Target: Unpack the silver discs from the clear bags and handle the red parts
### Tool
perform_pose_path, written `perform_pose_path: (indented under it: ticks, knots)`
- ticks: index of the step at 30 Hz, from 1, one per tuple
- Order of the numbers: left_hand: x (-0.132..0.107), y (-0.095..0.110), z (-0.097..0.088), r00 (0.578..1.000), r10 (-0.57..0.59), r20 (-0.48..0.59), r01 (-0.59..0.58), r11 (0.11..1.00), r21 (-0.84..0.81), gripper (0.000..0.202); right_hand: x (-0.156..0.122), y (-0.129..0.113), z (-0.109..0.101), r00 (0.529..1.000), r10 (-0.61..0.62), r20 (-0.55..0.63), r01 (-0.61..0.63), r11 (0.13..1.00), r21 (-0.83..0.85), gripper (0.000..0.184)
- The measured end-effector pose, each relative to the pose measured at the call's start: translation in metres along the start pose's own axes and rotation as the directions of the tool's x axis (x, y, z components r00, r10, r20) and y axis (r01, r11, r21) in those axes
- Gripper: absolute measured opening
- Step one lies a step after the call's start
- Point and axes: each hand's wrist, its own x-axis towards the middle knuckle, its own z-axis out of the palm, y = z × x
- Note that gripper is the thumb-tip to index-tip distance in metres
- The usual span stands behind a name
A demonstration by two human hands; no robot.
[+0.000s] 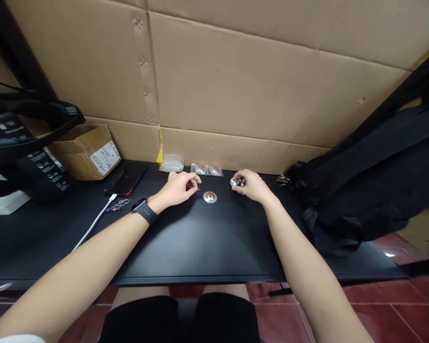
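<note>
My left hand (178, 187) rests on the black table (186, 247) with its fingers curled round a small red piece (190, 186). My right hand (252, 186) is closed on a small shiny silver disc (236, 182). Between the two hands a second silver disc with a red centre (209, 196) lies flat on the table, touched by neither hand. A black watch (144, 210) is on my left wrist.
Two clear packets with silver discs (206, 169) and an empty-looking clear bag (171, 163) lie by the cardboard wall. A phone (124, 178), a white cable (93, 224) and keys (118, 205) are at left, with a cardboard box (87, 150). A black bag (372, 181) fills the right.
</note>
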Motion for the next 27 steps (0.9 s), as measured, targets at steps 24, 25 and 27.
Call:
perform_pose_path:
  ticks: [24,25,27]
  knots:
    - [0.0,0.03,0.011,0.986,-0.147,-0.083,0.052,0.73,-0.681,0.047,-0.024,-0.096,0.032,0.906,-0.259,-0.334,0.409,0.741,0.533,0.033]
    - [0.0,0.033,0.011,0.98,-0.161,-0.114,0.048,0.755,-0.654,0.045,-0.024,-0.096,0.033,0.916,-0.238,-0.324,0.387,0.737,0.554,0.033]
    - [-0.002,0.038,0.011,0.967,-0.179,-0.182,0.037,0.803,-0.594,0.043,-0.025,-0.097,0.035,0.932,-0.2,-0.301,0.347,0.726,0.594,0.032]
